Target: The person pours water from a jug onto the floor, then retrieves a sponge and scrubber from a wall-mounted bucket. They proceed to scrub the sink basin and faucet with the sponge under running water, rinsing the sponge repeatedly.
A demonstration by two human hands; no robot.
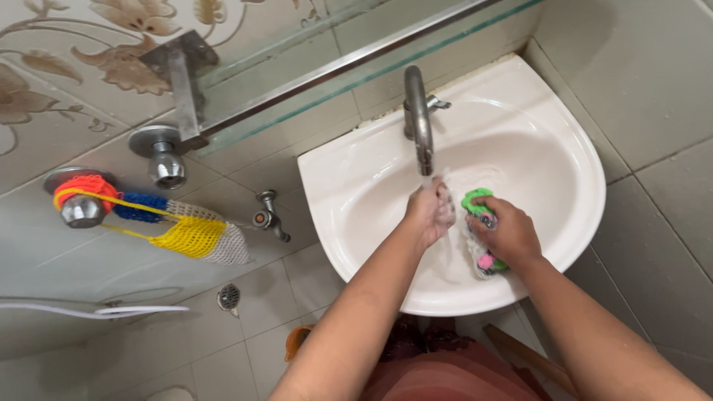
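At the far left, a crocheted net pouch [182, 226] in orange, blue, yellow and white hangs from a round chrome wall knob [82, 210]. Above it a glass shelf [312, 82] with a metal rail runs along the tiled wall, held by a steel bracket [182, 82]. Just right of the pouch, a small angle valve [269, 217] sticks out of the wall, and a little round drain cover [229, 297] sits lower on the tiles.

Your left hand [429, 213] is inside the white washbasin [564, 141], directly under the chrome tap [418, 119], with water running over it. Its fingers are curled in loosely; you cannot tell whether they pinch anything, since the stream blurs them.

Just beside it to the right, your right hand [509, 234] is closed around a small scrubber [480, 202] with a green top and a pink part showing below the palm. The scrubber sits low in the basin bowl, near its right wall, close to the water stream.
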